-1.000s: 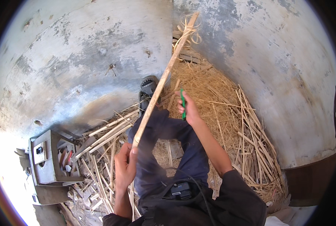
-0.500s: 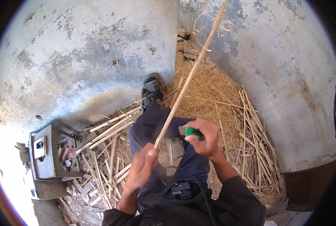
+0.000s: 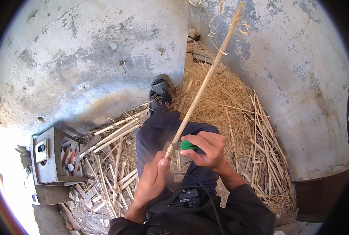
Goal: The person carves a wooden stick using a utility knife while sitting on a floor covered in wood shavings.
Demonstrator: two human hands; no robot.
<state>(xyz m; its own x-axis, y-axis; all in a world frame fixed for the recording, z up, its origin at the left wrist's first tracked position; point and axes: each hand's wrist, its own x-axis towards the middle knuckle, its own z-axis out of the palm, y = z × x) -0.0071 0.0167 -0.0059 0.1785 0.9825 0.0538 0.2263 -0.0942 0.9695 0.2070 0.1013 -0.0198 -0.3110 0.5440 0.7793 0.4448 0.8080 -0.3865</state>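
Observation:
A long pale wooden stick (image 3: 206,84) slants up and away to the right, its far end trailing thin curled shavings (image 3: 245,29). My left hand (image 3: 154,176) is closed around the stick's near end. In my right hand (image 3: 209,149) is a green-handled knife (image 3: 188,145), gripped between thumb and fingers. Its short, wide blade (image 3: 176,146) lies against the stick just beyond my left hand. Both hands are over my lap, in front of dark trousers (image 3: 155,137).
Fine shavings (image 3: 209,105) cover the ground ahead. Split sticks lie in a heap (image 3: 270,156) on the right and another pile (image 3: 115,137) on the left. A worn wooden box (image 3: 51,156) stands at left. Weathered walls (image 3: 84,58) meet in the far corner. A cable (image 3: 206,188) crosses my front.
My right hand has moved left and slightly down, bringing the blade from apart onto the stick. My left hand and the stick have shifted a little to the right.

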